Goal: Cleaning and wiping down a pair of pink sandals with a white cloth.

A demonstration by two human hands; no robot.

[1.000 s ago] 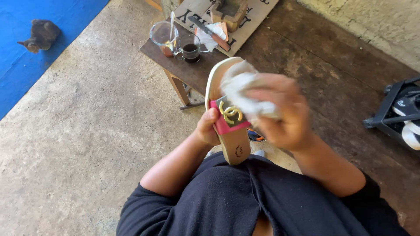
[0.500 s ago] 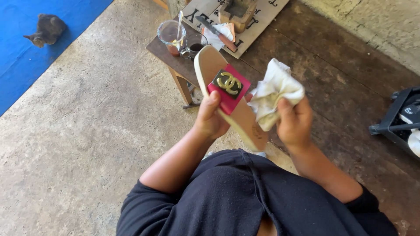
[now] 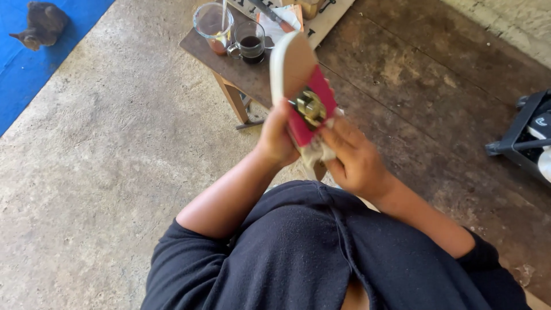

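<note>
Whereas half a second earlier the white cloth was held clear to the right, the right hand now presses that crumpled white cloth under the pink-strapped tan sandal with gold buckle, gripped upright by the left hand above the small wooden table; wiping appears resumed.

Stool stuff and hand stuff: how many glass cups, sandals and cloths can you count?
Glass cups: 2, a clear glass and a mug with dark drink on the stool
Sandals: 1, sandal in the left hand
Cloths: 1, white cloth in the right hand
Total: 4
</note>
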